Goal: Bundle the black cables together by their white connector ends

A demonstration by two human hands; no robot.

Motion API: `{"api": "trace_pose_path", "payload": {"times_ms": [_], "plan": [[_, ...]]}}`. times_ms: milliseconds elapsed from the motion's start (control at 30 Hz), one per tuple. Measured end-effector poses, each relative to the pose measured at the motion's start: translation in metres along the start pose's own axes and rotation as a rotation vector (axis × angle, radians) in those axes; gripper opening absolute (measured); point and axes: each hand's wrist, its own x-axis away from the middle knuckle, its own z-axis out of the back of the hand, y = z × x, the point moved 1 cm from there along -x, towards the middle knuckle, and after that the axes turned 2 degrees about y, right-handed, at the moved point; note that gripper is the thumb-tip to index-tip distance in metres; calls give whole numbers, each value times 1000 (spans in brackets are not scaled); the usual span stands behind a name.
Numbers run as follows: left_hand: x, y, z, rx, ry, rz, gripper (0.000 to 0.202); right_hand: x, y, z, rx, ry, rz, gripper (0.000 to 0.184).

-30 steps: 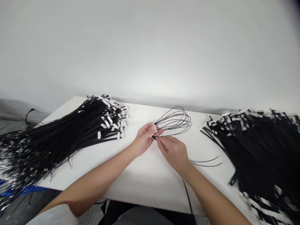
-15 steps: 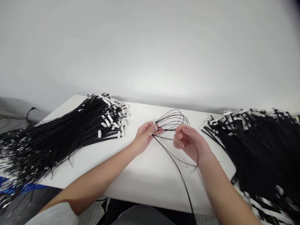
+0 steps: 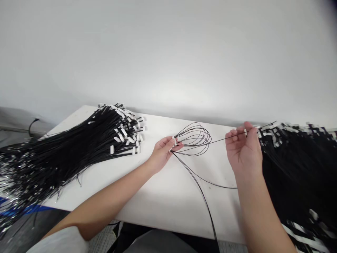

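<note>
My left hand (image 3: 162, 154) pinches a small white connector (image 3: 173, 140) over the middle of the table. From it black wires (image 3: 204, 131) fan out to the right and bend round in loops, while a few others run down over the table's front edge. My right hand (image 3: 243, 146) is raised palm up beside the right-hand pile, thumb and forefinger pressed together on a single black wire (image 3: 218, 141). That wire stretches from near the loops to my right fingers, and its thin end sticks out beyond them.
A large bundle of black wires (image 3: 71, 151) with white connectors lies at the left, its far ends hanging off the table (image 3: 158, 196). Another thick pile of black wires (image 3: 297, 175) with white connectors covers the right side. A pale wall (image 3: 168, 63) rises behind.
My right hand has moved right and slightly up, drawing one wire out straight away from the loops. My left hand has stayed in place on the connector.
</note>
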Motion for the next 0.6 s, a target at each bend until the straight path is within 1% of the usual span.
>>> {"api": "trace_pose_path", "payload": {"times_ms": [100,167,233,300,367,400,467,600], "plan": [[0,1,-1,-4,1,4,18,8,-4,-4,113,-131,-34,24],[0,1,-1,-8,2,17,18,17,-2,-9,279,-254,-22,22],[0,0,-1,-13,-4,27,18,27,3,-15,515,-398,79,17],[0,1,-1,-21,-10,32,19,36,10,-20,738,-514,258,13],[1,1,-1,-33,-17,46,19,42,18,-24,867,-552,414,11],[1,1,-1,-39,-20,56,20,44,21,-25,895,-547,463,11],[1,1,-1,-49,-25,70,20,46,26,-25,926,-540,508,11],[2,1,0,-52,-42,79,18,45,29,-24,951,-545,541,11]]}}
